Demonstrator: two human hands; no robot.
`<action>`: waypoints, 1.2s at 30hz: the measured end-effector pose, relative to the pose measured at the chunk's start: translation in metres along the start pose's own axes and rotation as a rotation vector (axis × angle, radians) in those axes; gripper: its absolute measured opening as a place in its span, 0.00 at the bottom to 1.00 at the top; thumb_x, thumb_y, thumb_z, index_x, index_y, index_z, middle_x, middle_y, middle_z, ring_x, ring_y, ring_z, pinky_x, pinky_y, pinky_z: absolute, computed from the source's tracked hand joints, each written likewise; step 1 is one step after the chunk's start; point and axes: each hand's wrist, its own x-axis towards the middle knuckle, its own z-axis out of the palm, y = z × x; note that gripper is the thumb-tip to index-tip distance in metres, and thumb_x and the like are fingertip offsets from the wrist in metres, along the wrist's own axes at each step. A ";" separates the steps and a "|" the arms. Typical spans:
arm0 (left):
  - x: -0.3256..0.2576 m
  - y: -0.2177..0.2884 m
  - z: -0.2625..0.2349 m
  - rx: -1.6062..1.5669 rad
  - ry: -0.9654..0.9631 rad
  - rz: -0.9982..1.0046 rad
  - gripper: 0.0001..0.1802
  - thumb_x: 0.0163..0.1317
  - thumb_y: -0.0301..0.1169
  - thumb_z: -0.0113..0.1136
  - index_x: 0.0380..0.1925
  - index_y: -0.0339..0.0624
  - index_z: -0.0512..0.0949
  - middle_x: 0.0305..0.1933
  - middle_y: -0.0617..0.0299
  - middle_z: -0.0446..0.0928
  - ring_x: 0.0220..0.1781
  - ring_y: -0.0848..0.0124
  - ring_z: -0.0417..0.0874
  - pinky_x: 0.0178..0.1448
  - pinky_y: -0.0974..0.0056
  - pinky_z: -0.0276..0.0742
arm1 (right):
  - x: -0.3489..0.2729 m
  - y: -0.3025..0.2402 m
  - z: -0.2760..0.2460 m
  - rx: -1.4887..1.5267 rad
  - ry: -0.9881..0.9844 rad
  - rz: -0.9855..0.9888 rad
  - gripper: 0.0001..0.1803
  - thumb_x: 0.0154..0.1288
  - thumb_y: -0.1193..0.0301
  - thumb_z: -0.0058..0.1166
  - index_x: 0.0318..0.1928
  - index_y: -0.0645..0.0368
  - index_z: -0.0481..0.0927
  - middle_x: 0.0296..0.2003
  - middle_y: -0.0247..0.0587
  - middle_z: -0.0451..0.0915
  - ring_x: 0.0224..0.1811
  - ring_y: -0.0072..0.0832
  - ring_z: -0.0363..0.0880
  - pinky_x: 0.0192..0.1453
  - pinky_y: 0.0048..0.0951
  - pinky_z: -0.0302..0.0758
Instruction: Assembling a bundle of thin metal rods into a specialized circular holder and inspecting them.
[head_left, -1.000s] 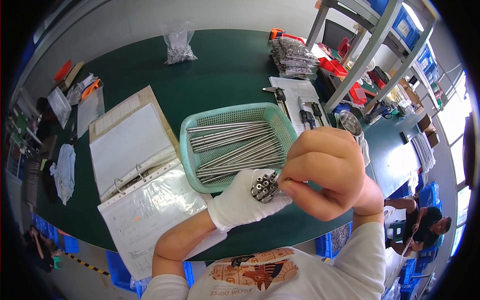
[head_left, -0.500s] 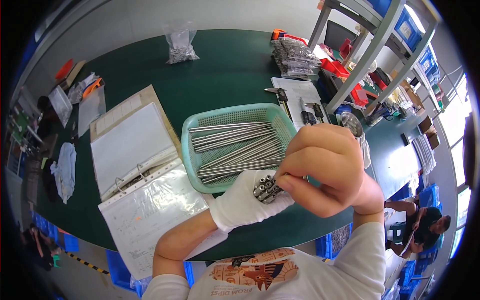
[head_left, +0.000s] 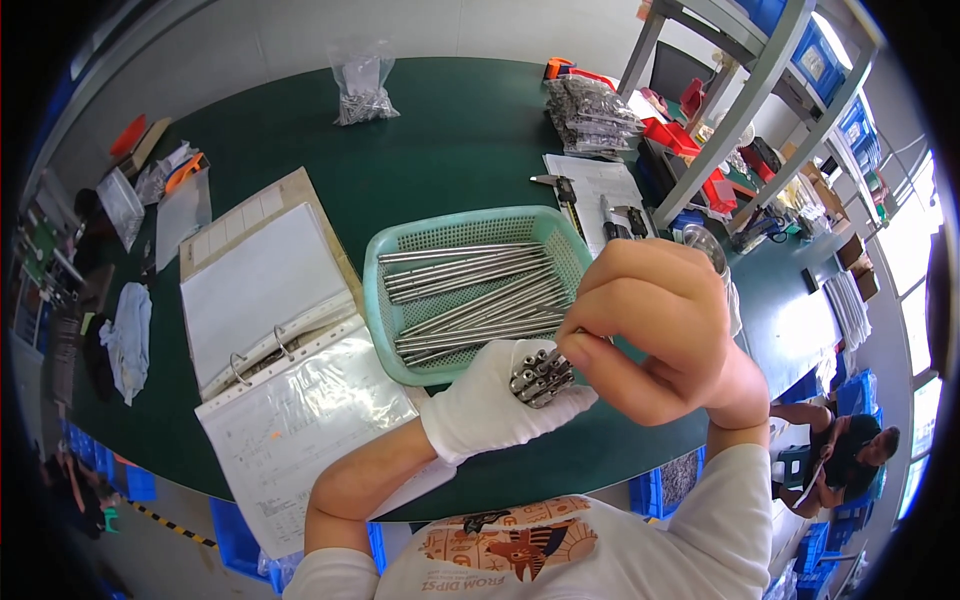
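My left hand [head_left: 490, 400], in a white glove, is closed around a bundle of metal rods [head_left: 540, 378], whose hollow-looking ends point toward me. Bare, my right hand [head_left: 650, 325] is just right of the bundle, thumb and forefinger pinched together. What sits in that pinch is too hidden to make out. Beyond both hands stands a pale green mesh basket [head_left: 375, 300] with long silvery metal rods [head_left: 480, 300] lying in it in two loose groups. My right hand covers part of the basket's right side.
An open ring binder [head_left: 270, 260] with sheeted pages lies left of the basket. Calipers [head_left: 567, 190] and papers [head_left: 600, 180] are at its right. Bagged metal parts [head_left: 365, 95] stand at the back, with stacked bags [head_left: 590, 115] farther right. A metal shelf post [head_left: 730, 115] rises at right.
My right hand has shifted slightly up, its pinch a little off the bundle ends. The left hand's gloved thumb shows more, and the bundle has barely moved.
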 end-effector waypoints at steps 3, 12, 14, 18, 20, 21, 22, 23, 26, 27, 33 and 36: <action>0.000 -0.002 -0.002 0.045 -0.026 -0.001 0.06 0.55 0.26 0.61 0.32 0.37 0.76 0.25 0.68 0.75 0.28 0.84 0.71 0.33 0.73 0.69 | -0.002 0.000 -0.002 -0.008 -0.059 0.025 0.04 0.43 0.76 0.55 0.24 0.60 0.76 0.20 0.37 0.72 0.16 0.29 0.69 0.18 0.26 0.63; -0.001 -0.002 -0.002 0.088 0.006 0.042 0.08 0.54 0.29 0.63 0.29 0.36 0.75 0.23 0.68 0.75 0.26 0.83 0.70 0.31 0.72 0.69 | 0.000 -0.002 -0.004 -0.082 -0.129 -0.002 0.03 0.43 0.77 0.54 0.23 0.60 0.76 0.20 0.37 0.72 0.16 0.29 0.70 0.18 0.26 0.64; 0.000 -0.007 -0.004 0.178 -0.014 0.018 0.09 0.54 0.29 0.63 0.28 0.35 0.75 0.22 0.68 0.74 0.25 0.83 0.69 0.31 0.72 0.68 | 0.001 -0.002 -0.006 -0.086 -0.030 0.018 0.03 0.43 0.77 0.54 0.23 0.60 0.76 0.20 0.38 0.72 0.17 0.30 0.70 0.19 0.26 0.64; -0.002 -0.002 -0.003 0.129 -0.012 0.005 0.09 0.54 0.30 0.63 0.27 0.35 0.74 0.22 0.68 0.73 0.25 0.83 0.68 0.30 0.72 0.68 | 0.000 0.005 0.000 -0.078 -0.048 0.015 0.03 0.43 0.77 0.54 0.23 0.61 0.76 0.20 0.38 0.72 0.17 0.30 0.70 0.19 0.26 0.64; -0.002 0.000 -0.004 0.111 -0.003 0.024 0.09 0.54 0.29 0.63 0.29 0.35 0.75 0.23 0.67 0.75 0.26 0.83 0.71 0.32 0.72 0.69 | 0.000 0.007 0.001 -0.015 -0.024 0.006 0.03 0.43 0.77 0.54 0.24 0.61 0.76 0.20 0.39 0.72 0.16 0.30 0.70 0.19 0.26 0.64; -0.002 0.002 -0.004 0.111 -0.004 0.024 0.09 0.54 0.29 0.63 0.29 0.35 0.75 0.23 0.67 0.75 0.26 0.83 0.71 0.32 0.72 0.69 | 0.000 0.006 0.001 -0.016 -0.025 0.006 0.03 0.43 0.77 0.54 0.24 0.61 0.76 0.20 0.39 0.72 0.16 0.30 0.70 0.19 0.26 0.64; -0.002 0.004 -0.004 0.075 -0.024 0.017 0.09 0.54 0.29 0.62 0.30 0.35 0.75 0.24 0.67 0.76 0.27 0.83 0.72 0.33 0.72 0.70 | 0.000 0.006 0.000 -0.030 -0.067 0.000 0.03 0.43 0.77 0.54 0.24 0.61 0.76 0.20 0.38 0.72 0.17 0.30 0.70 0.19 0.26 0.64; -0.002 0.005 -0.004 0.039 -0.044 0.009 0.08 0.54 0.28 0.62 0.31 0.35 0.76 0.25 0.66 0.77 0.28 0.83 0.73 0.34 0.72 0.70 | -0.001 0.005 0.000 -0.042 -0.109 -0.006 0.03 0.43 0.77 0.54 0.24 0.61 0.76 0.20 0.38 0.72 0.17 0.30 0.70 0.18 0.26 0.64; -0.002 0.007 -0.004 0.036 -0.047 0.021 0.08 0.55 0.28 0.61 0.32 0.35 0.76 0.27 0.65 0.78 0.30 0.82 0.75 0.36 0.73 0.71 | -0.001 0.007 0.003 -0.025 -0.101 0.000 0.03 0.44 0.77 0.54 0.24 0.61 0.76 0.20 0.38 0.72 0.17 0.30 0.70 0.19 0.26 0.64; -0.002 0.006 -0.004 0.038 -0.046 0.020 0.08 0.55 0.28 0.61 0.32 0.35 0.76 0.27 0.65 0.78 0.30 0.82 0.75 0.36 0.73 0.71 | -0.001 0.006 0.002 -0.023 -0.101 -0.002 0.03 0.44 0.77 0.54 0.24 0.61 0.76 0.20 0.38 0.72 0.17 0.30 0.70 0.19 0.26 0.64; -0.001 0.000 -0.004 0.095 -0.045 -0.020 0.08 0.55 0.27 0.61 0.33 0.35 0.76 0.28 0.66 0.78 0.31 0.81 0.76 0.36 0.72 0.72 | 0.004 0.003 0.003 -0.009 -0.015 -0.010 0.03 0.44 0.77 0.54 0.24 0.61 0.76 0.20 0.38 0.72 0.16 0.30 0.69 0.19 0.26 0.64; -0.001 -0.001 -0.001 -0.008 -0.016 -0.031 0.09 0.55 0.27 0.61 0.34 0.35 0.75 0.29 0.65 0.78 0.31 0.81 0.76 0.36 0.72 0.72 | 0.003 0.004 0.006 -0.024 -0.055 -0.006 0.03 0.45 0.76 0.54 0.24 0.61 0.76 0.20 0.38 0.73 0.16 0.30 0.70 0.19 0.26 0.65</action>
